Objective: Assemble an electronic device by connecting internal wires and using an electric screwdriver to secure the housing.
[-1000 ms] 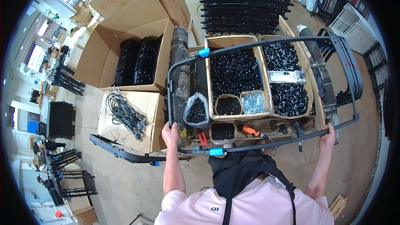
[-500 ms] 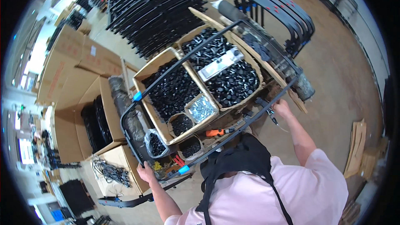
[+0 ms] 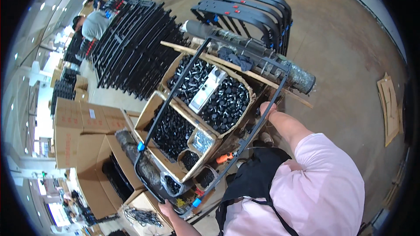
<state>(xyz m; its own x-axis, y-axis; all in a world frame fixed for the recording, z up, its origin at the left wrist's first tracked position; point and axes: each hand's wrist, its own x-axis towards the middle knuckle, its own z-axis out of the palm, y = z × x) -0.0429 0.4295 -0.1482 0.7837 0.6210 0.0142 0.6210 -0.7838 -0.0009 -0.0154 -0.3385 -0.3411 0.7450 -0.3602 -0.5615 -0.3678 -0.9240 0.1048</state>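
A large black tubular metal frame (image 3: pixel 176 90) with rounded corners lies across cardboard boxes of parts. My left hand (image 3: pixel 166 209) is closed round its near left corner, not far from a blue clip (image 3: pixel 197 202). At the other end of the near side, my right hand (image 3: pixel 268 109) has its fingers closed round the bar. A second blue clip (image 3: pixel 141 147) sits on the far left bend. Under the frame, one box (image 3: pixel 251 98) holds black-capped bolts with a white-silver bar (image 3: pixel 208 91) on top. The other box (image 3: pixel 151 101) holds small black parts. An orange-handled tool (image 3: pixel 225 157) lies beside the near bar.
Stacked black frames (image 3: pixel 131 43) stand far left; curved black frames (image 3: pixel 249 11) stand beyond a plastic-wrapped roll (image 3: pixel 299 81). A wooden strip (image 3: pixel 302 99) juts out right. An open carton (image 3: pixel 94 179) and a cable bundle (image 3: pixel 142 215) are at left. People (image 3: pixel 95 24) work far off.
My view has swung, so the boxes and frame sit lower and more people show at the back. Both hands stay on the frame at its near corners.
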